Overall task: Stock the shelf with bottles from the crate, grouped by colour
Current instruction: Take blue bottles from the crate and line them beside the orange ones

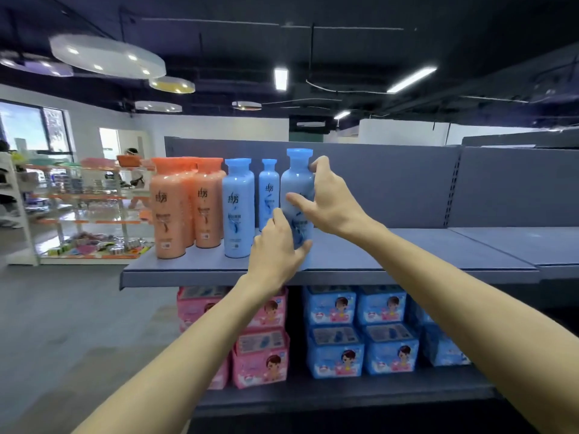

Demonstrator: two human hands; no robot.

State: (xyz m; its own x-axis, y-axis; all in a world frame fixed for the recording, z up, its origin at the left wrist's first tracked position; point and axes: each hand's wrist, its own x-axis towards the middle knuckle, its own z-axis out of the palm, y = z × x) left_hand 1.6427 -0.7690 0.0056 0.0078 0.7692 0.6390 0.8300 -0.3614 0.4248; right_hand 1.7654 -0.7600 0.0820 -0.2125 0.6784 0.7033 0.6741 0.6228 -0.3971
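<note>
Both my hands, left hand (275, 245) and right hand (329, 198), are gripping a tall blue plastic bottle (297, 183) standing on the grey metal shelf (407, 255), right of the other blue bottles (238, 208).

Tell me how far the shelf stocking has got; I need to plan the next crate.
Done: the orange bottles stand grouped at the shelf's left end, with two blue bottles beside them. In hand: a third blue bottle, gripped by the left hand low down and the right hand higher up, at the shelf's front edge. Left: the shelf to the right is bare; the crate is out of view, so the remaining count is unknown.
</note>
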